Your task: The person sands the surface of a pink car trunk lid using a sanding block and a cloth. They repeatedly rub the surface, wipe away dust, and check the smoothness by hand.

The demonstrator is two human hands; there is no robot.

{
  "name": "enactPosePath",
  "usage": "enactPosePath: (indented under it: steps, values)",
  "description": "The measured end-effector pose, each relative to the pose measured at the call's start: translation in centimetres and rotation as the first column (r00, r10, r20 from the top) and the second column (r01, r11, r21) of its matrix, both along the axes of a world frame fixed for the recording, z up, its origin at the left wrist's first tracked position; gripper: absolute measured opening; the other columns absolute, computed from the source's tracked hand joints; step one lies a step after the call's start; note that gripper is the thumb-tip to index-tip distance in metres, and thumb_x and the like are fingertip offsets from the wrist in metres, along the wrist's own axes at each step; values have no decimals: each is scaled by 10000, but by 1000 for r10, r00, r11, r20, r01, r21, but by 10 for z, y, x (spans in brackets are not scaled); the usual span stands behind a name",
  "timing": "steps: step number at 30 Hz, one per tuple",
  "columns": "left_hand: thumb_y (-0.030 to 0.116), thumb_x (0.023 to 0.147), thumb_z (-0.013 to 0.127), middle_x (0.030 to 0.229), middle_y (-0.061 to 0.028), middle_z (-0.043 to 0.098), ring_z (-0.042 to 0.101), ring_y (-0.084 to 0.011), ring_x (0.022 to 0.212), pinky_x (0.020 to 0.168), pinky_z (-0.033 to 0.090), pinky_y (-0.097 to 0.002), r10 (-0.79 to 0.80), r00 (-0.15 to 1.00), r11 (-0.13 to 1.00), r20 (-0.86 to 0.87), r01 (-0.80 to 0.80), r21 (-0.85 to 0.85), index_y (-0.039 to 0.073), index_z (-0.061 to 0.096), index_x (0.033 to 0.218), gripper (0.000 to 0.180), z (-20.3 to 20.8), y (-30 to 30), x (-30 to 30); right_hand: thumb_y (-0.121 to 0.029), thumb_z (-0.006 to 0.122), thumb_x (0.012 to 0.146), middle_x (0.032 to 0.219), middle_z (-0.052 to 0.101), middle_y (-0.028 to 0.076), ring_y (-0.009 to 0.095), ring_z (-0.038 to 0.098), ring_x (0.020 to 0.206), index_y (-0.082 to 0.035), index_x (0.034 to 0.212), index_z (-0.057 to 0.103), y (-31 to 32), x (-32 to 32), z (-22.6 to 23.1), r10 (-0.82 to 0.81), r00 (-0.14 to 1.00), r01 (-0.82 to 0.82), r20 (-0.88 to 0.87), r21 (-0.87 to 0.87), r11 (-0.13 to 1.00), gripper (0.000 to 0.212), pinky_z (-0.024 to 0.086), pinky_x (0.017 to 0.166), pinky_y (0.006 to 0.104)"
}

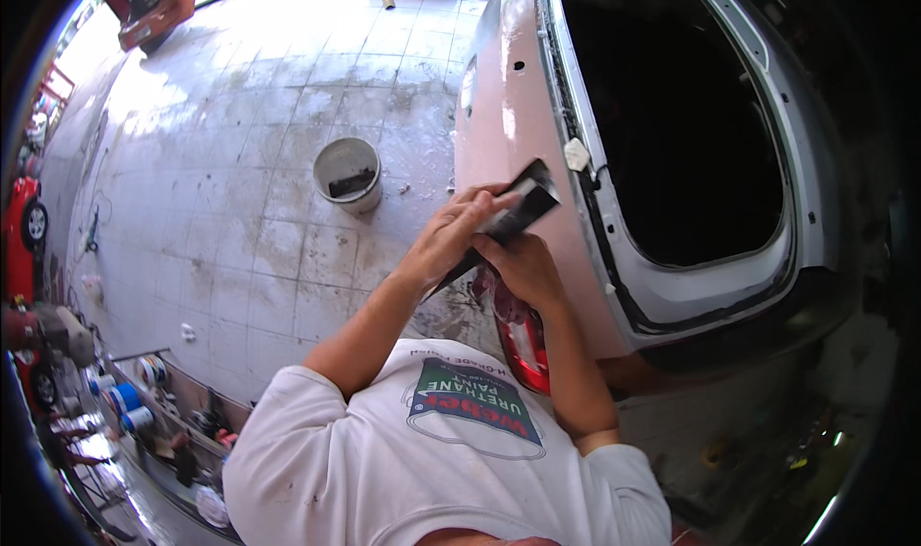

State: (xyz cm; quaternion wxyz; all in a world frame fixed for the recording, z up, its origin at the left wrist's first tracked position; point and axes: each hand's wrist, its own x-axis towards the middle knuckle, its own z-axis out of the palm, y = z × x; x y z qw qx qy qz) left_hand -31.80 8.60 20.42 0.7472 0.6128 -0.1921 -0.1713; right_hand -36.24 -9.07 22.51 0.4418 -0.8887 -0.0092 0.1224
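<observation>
My left hand (451,231) is closed on a long strip of black sandpaper (526,212), its fingers lying across the strip's paler grey face. From the other side my right hand (526,270) grips the strip's lower edge, thumb against it. The strip is held slantwise beside the rear corner of a car body (499,105), which is coated in dull pinkish primer. Whether a block lies inside the strip, I cannot tell. Below my right hand, a crumpled maroon cloth (508,301) rests near the red tail light (526,346).
A grey bucket (347,174) with something dark inside stands on the tiled floor (259,181). The car's rear opening (691,114) is dark. At lower left, a shelf holds cans (125,400) and tape rolls. An orange car part (158,18) lies far left.
</observation>
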Motion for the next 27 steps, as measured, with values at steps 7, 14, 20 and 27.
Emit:
enactPosePath:
  steps: [7,14,20,27]
  values:
    - [551,1149,356,1708,-210,387,288,-312,1618,1314,202,-386,255,911,941,324,-311,134,-37,451,1605,750,21,-57,-14,-212,733,967,1339,647,195,336,641,1206,44,1332,641,-137,-149,0,-241,637,395,732,-43,918,455,500,1064,463]
    - [583,1151,223,1781,-263,105,49,-355,1669,1348,46,-415,378,906,828,191,-423,368,-63,160,1688,842,-178,-109,-16,-286,477,1018,1503,542,297,404,570,1362,135,1419,547,-245,-201,3,-797,155,431,584,686,587,585,455,1186,488]
    - [561,1162,173,1782,-262,100,41,-352,1669,1348,39,-410,361,882,838,304,-450,309,-75,162,1683,822,-185,-120,121,-355,485,992,1300,659,308,444,688,1133,119,1333,606,-286,-181,-20,-732,46,241,680,703,669,597,593,971,559]
    - [523,1176,185,1778,-269,106,48,-355,1667,1350,43,-407,286,887,877,363,-395,273,-93,159,1674,793,-206,-107,338,-370,532,965,1255,698,285,472,713,1095,63,1376,607,-269,-160,-11,-651,-392,461,650,751,472,601,626,928,573]
